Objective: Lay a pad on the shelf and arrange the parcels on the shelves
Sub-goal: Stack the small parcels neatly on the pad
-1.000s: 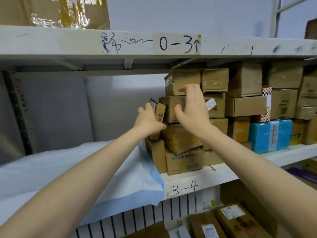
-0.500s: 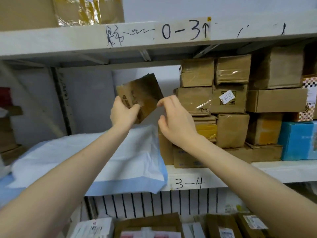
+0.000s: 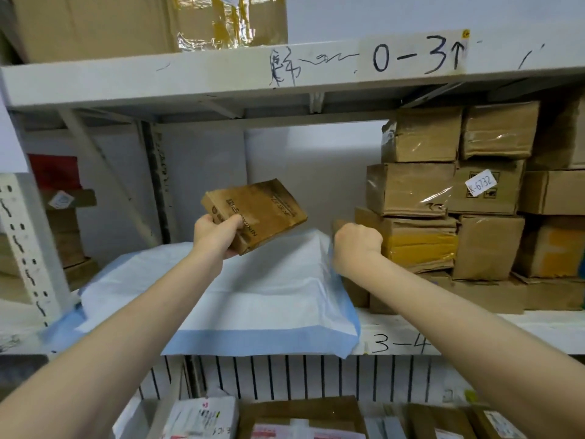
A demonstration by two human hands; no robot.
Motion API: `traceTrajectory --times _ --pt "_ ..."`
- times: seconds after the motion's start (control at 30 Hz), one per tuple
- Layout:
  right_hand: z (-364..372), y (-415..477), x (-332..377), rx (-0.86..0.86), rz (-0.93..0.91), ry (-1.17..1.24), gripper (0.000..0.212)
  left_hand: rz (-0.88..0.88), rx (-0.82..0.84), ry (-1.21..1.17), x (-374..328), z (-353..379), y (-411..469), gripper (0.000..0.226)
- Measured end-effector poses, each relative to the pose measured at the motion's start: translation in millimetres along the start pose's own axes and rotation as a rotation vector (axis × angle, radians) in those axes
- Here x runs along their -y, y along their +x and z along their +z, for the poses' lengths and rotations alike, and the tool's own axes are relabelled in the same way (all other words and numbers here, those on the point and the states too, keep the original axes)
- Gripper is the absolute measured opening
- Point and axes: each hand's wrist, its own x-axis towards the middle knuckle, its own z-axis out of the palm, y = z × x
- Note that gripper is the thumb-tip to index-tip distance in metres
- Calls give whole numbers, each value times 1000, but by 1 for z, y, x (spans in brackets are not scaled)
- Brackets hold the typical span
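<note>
The left hand [image 3: 215,237] grips a flat brown cardboard parcel [image 3: 262,207] by its near left corner. The thumb lies across the printed top face and the fingers are curled underneath. From that grip the parcel stretches away up and to the right, tilted, with its far end highest. It is in the air and touches nothing else.

Directly below the grip lies the pad [image 3: 253,293], white with a blue border, spread over the left part of the shelf [image 3: 376,327]. Its front edge hangs a little over the shelf lip, and its far right corner rises up.

The right hand [image 3: 357,245] is to the right of the grip, at about the same height and apart from the held parcel. It is closed into a fist right at the pad's raised corner. The fingers are hidden behind the back of the hand, so I cannot tell whether they hold the pad's edge.

Just beyond that fist, further right of the grip, stand the stacked cardboard parcels [image 3: 411,191], several layers high on the same shelf. One carries a white sticker [image 3: 480,182] reading K-6732.

Above the grip runs the upper shelf [image 3: 190,77], with "0-3" written on its front. Below the grip, under the pad's shelf, lie more parcels [image 3: 300,419] with printed labels.
</note>
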Motion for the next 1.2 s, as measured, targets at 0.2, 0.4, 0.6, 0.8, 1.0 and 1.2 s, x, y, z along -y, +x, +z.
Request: traceTrajectory --times 0.2,0.4,0.6,0.8,1.0,1.2 --pt "-13 -1 7 -103 15 44 24 20 46 4 4 -25 26 10" --pt "-38 -9 35 -369 -8 133 30 19 54 22 11 -52 54 11" --pt "-69 -13 78 -418 -112 317 32 -37 -15 3 24 -91 82 12" --pt "-61 5 138 -280 -6 765 35 -168 -132 -56 38 -151 99 51" --pt "-48 27 183 -204 70 910 38 -301 -177 -168 50 -193 107 47" --pt "-53 46 213 -268 -71 922 38 -409 -70 -112 58 -185 102 60"
